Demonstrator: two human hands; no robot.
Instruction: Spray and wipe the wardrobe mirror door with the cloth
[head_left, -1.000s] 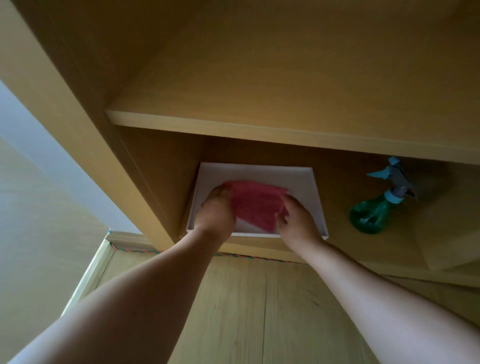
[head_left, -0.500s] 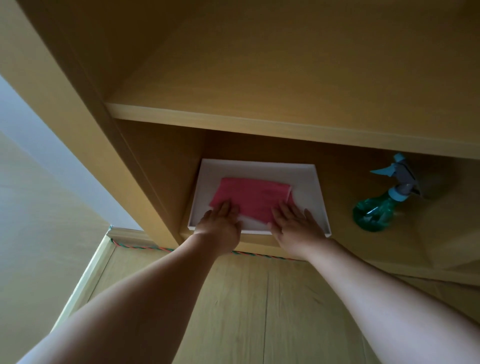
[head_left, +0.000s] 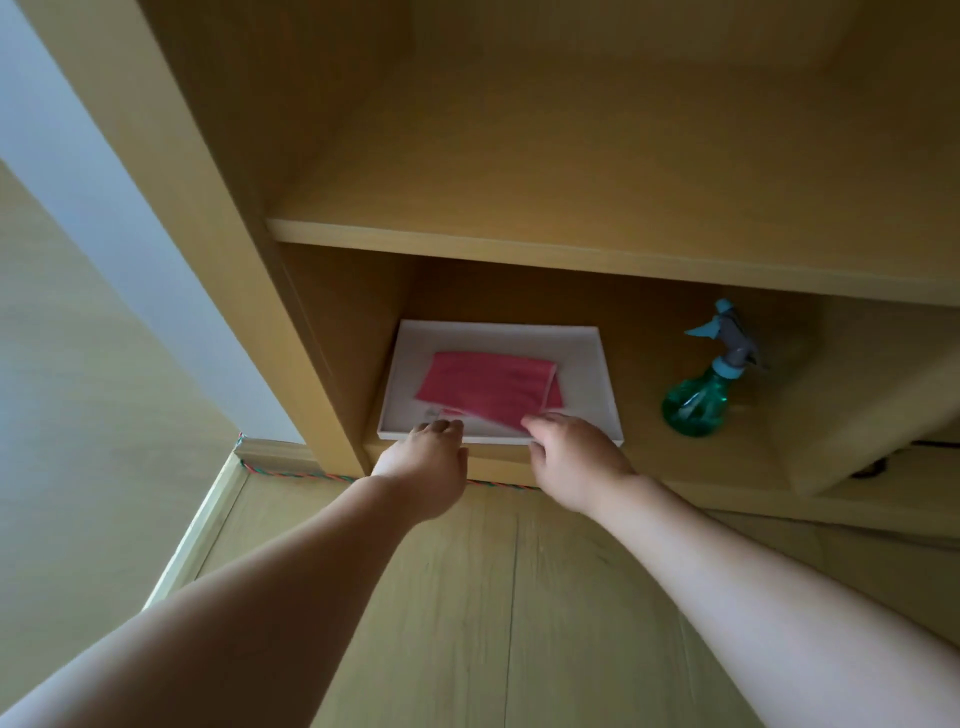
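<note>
A pink cloth (head_left: 488, 387) lies folded flat in a white tray (head_left: 587, 364) on the lowest shelf of a wooden wardrobe. My left hand (head_left: 426, 467) hovers at the tray's front rim with loosely bent fingers and holds nothing. My right hand (head_left: 571, 457) is just right of it, fingertips at the cloth's near corner, not clearly gripping it. A green spray bottle (head_left: 698, 400) with a blue trigger head stands on the same shelf, to the right of the tray and apart from both hands. No mirror surface shows.
An upper shelf board (head_left: 571, 254) overhangs the compartment. The wardrobe's side panel (head_left: 218, 218) rises at the left, beside a pale wall (head_left: 78, 171). Wood-pattern floor (head_left: 467, 597) lies below, with a red-green twisted cord (head_left: 306, 473) along the base.
Both hands pressed the cloth flat in the tray, then drew back toward me to the tray's front edge. The cloth now lies spread out and uncovered.
</note>
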